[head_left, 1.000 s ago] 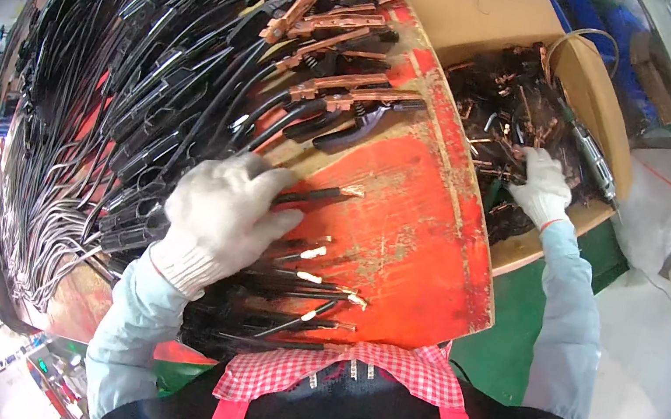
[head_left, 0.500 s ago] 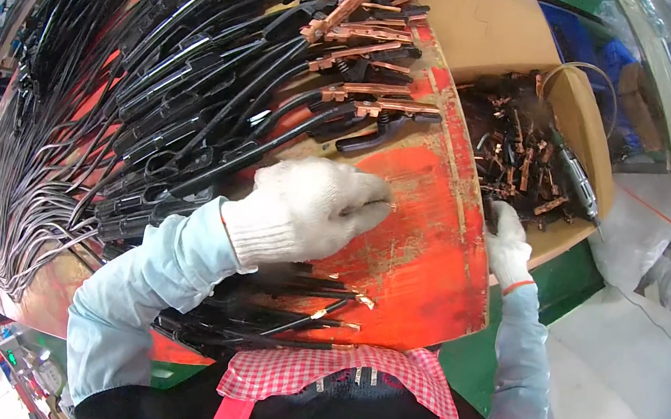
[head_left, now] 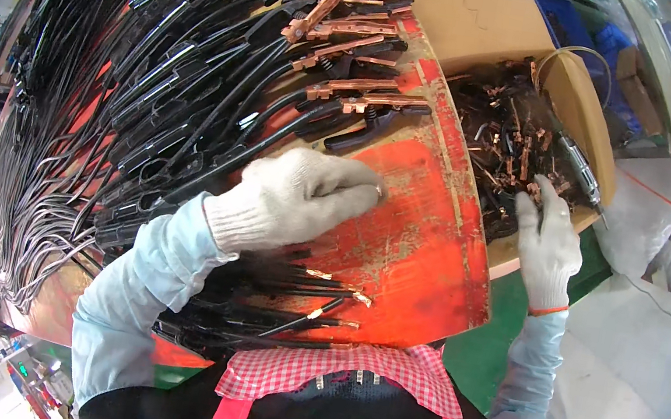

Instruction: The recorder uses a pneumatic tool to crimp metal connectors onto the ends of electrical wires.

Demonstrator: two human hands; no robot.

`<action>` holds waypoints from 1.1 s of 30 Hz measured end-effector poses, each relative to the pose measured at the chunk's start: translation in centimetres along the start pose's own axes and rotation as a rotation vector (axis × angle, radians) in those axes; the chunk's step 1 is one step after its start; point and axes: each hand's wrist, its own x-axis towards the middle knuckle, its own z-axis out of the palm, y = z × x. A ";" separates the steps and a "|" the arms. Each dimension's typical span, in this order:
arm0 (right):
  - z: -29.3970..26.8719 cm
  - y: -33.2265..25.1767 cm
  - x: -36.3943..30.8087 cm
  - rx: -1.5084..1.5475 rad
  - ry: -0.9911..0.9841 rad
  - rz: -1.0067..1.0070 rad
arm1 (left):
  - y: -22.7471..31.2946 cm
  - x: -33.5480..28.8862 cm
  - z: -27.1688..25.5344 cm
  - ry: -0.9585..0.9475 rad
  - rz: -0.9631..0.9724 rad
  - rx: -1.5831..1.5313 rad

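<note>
My left hand (head_left: pixel 302 199), in a white knitted glove, hovers above the bare red part of the worktable (head_left: pixel 400 247). Its thumb and fingers are pressed together, and a tiny bit of something at the tips is too small to name. Over the near right edge of a cardboard box (head_left: pixel 497 15), my gloved right hand (head_left: pixel 549 250) reaches in with its fingers stretched and apart, holding nothing I can see. Inside lie loose copper and black clamp parts (head_left: pixel 516 147). Left of my left hand are black electrode holders with copper jaws (head_left: pixel 371 102) on cables.
Long black cables (head_left: pixel 45 196) hang in bundles across the table's left side. Cable ends with bared copper tips (head_left: pixel 317 317) lie near my apron. A metal air tool (head_left: pixel 577 170) with a hose rests along the box's right side. White plastic sheeting (head_left: pixel 620 364) covers the area at right.
My right hand has moved right from the table's edge to the box's near right side, and its fingers have spread. My left hand has shifted slightly left, still pinched.
</note>
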 end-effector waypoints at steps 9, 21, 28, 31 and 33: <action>0.1 -7.3 -2.0 0.612 0.072 -0.538 | 1.7 -0.4 -2.2 -0.143 -0.279 -0.327; 3.0 -11.9 -2.4 0.643 0.187 -0.618 | 0.8 -0.3 -1.4 -0.072 -0.244 -0.304; 3.8 -11.5 -2.9 0.690 0.191 -0.606 | -0.8 0.3 0.1 -0.073 -0.142 -0.252; 2.7 -11.0 -1.5 0.491 0.198 -0.841 | -0.8 0.3 0.3 -0.107 -0.173 -0.150; 2.2 -11.0 -1.2 0.441 0.166 -0.877 | -0.3 0.6 0.0 -0.162 -0.180 -0.106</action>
